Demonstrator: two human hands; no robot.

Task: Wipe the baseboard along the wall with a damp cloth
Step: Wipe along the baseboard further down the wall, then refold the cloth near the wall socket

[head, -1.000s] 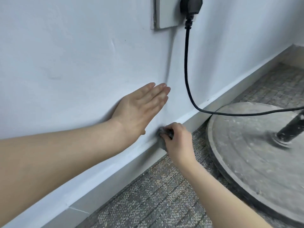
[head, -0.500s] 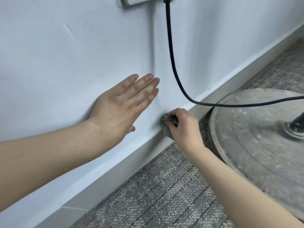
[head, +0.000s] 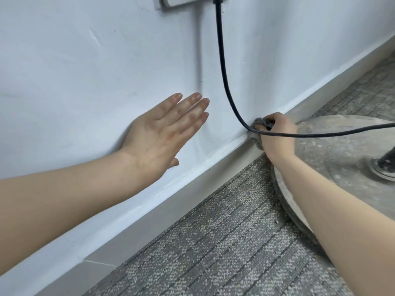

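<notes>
A grey baseboard [head: 171,201] runs diagonally along the foot of the white wall [head: 85,71], from lower left to upper right. My right hand [head: 277,135] grips a bunched grey cloth [head: 257,142] and holds it against the baseboard, right under the hanging cable. My left hand [head: 162,133] lies flat on the wall above the baseboard, fingers straight and together. Most of the cloth is hidden inside my fist.
A black cable [head: 223,67] drops from a wall socket [head: 181,1], curves across my right hand and runs off to the right. A dusty round stand base [head: 333,150] with a black pole [head: 389,157] sits on the grey carpet [head: 224,242] close to the baseboard.
My right hand has slid the cloth to the right along the baseboard, from left of the cable to under it. My left hand stays flat on the wall.
</notes>
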